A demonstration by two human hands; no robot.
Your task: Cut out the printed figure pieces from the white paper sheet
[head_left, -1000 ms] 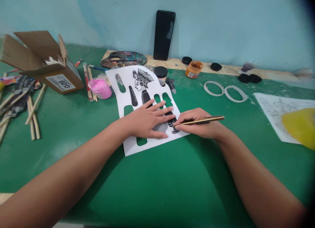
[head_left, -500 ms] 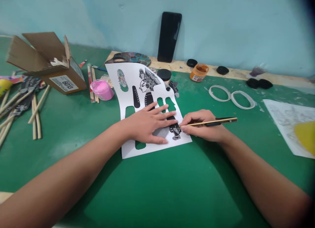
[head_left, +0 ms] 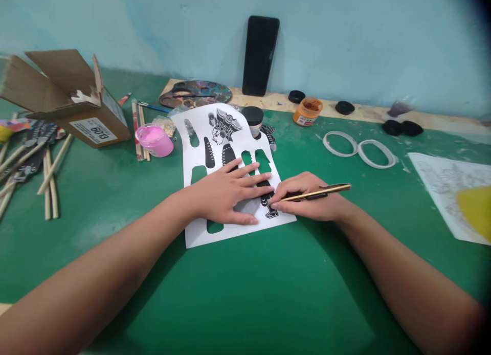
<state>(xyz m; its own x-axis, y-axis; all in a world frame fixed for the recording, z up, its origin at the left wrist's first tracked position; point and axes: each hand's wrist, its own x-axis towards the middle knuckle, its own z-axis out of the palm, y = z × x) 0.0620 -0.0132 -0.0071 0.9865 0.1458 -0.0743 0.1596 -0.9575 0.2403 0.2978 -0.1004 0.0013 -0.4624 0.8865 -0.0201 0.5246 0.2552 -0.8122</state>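
One jar (head_left: pixel 163 147) of pink paint (head_left: pixel 152 134)

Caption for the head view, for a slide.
Left hand spread on cut-out printed sheet; right hand holding gold pen-like tool at its edge.

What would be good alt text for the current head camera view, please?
A left hand presses a white sheet with black printed figures and cut-outs on a green table, while the right hand holds a gold pen-like tool to it. Behind are paint jars, an open cardboard box and a phone against the wall.
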